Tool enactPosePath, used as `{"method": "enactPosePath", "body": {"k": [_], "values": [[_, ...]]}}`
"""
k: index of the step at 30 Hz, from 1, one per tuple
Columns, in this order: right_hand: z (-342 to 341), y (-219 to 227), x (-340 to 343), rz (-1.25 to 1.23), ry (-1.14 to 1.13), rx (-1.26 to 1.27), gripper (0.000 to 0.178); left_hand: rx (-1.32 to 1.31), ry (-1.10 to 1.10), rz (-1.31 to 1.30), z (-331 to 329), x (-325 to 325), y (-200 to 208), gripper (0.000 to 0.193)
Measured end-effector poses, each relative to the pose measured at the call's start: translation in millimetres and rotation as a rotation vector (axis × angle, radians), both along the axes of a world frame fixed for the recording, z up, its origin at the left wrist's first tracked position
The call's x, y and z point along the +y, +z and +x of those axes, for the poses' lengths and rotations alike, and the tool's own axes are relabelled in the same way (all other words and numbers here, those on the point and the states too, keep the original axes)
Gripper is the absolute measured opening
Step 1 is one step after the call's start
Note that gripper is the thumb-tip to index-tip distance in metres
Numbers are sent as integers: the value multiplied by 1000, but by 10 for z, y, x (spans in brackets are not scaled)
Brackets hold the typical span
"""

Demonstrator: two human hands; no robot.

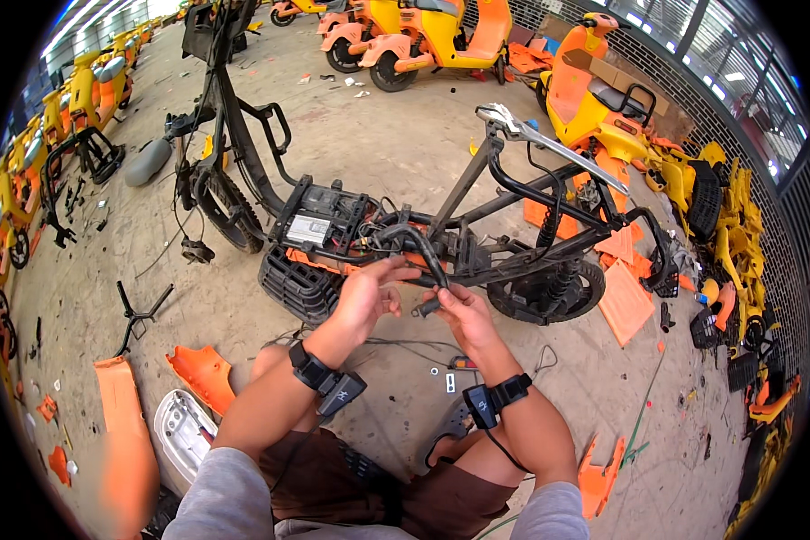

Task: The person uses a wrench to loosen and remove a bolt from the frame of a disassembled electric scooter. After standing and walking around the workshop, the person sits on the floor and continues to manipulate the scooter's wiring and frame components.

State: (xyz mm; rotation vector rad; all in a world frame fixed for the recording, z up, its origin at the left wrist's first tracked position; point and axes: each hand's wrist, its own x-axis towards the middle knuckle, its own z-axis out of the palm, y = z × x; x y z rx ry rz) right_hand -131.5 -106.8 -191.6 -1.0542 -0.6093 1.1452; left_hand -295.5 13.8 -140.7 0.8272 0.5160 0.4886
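In front of me stands a stripped scooter frame (477, 220) of black tubes. At its lower middle, a black bent tube (427, 256) curves down toward me. My right hand (468, 317) has its thumb and fingers closed at the tube's lower end, beside a short dark cylindrical end (426, 308). My left hand (369, 297) is just left of the tube, its fingers apart and stretched toward the frame, holding nothing I can see. Beyond it, a battery bay with a silver box (309, 230) and loose wiring sits low in the frame. Both wrists wear black strapped devices.
A black plastic basket-like part (299, 290) is against the frame's near side. Orange panels (198, 378) and a white shell (184, 434) lie at left, a flat orange panel (627, 301) at right. Cables cross the floor near my feet. Yellow-orange scooters (423, 40) stand behind.
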Motion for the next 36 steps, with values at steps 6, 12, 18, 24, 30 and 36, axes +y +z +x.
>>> {"method": "enactPosePath", "body": {"k": [6, 12, 18, 24, 30, 36], "values": [[-103, -81, 18, -10, -146, -412, 37, 97, 26, 113, 85, -101, -61, 36], [-171, -41, 22, -99, -309, -812, 40, 67, -2, 48, 80, -55, -114, 31], [-139, -35, 13, -28, -319, -848, 34, -45, -36, -129, 63, -41, -103, 21], [-14, -27, 20, 22, -437, -670, 28, -69, -22, -230, 52, 22, -105, 25], [211, -90, 4, -77, -544, -646, 25, -223, 24, -294, -20, 158, -33, 35], [558, -491, -113, -205, -359, -807, 24, -347, 209, -251, -103, 281, -40, 53]]}}
